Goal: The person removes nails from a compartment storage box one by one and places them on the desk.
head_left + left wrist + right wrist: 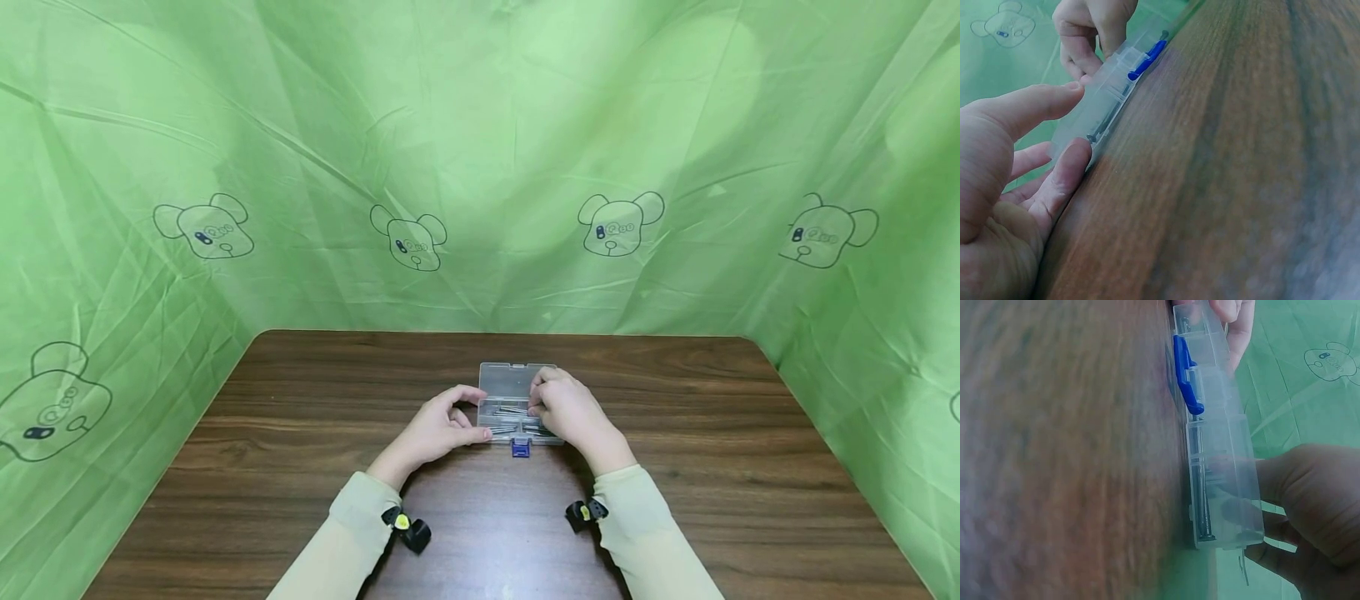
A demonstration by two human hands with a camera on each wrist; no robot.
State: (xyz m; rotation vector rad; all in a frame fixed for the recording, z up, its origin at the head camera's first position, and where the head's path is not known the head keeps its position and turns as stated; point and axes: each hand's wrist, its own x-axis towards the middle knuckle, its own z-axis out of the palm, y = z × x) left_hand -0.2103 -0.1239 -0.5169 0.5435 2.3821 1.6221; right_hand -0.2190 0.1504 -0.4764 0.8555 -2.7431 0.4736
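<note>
A clear plastic box (489,410) with compartments lies on the table, its lid (506,380) raised at the far side and a blue latch (521,448) in front. Thin metal nails or screws (1204,509) lie inside. My left hand (441,427) grips the box's left end, thumb at the near corner and index finger farther back. My right hand (572,410) bends its fingers over the right compartments; the box wall partly hides the fingertips in the right wrist view, so what they pinch cannot be told. Thin metal (1244,569) shows beside those fingers.
The brown wooden table (300,433) extends around the box. Green cloth (510,167) with printed bear heads hangs behind the table and along both sides. A black wrist camera (411,532) sits at the left cuff, another (584,514) at the right.
</note>
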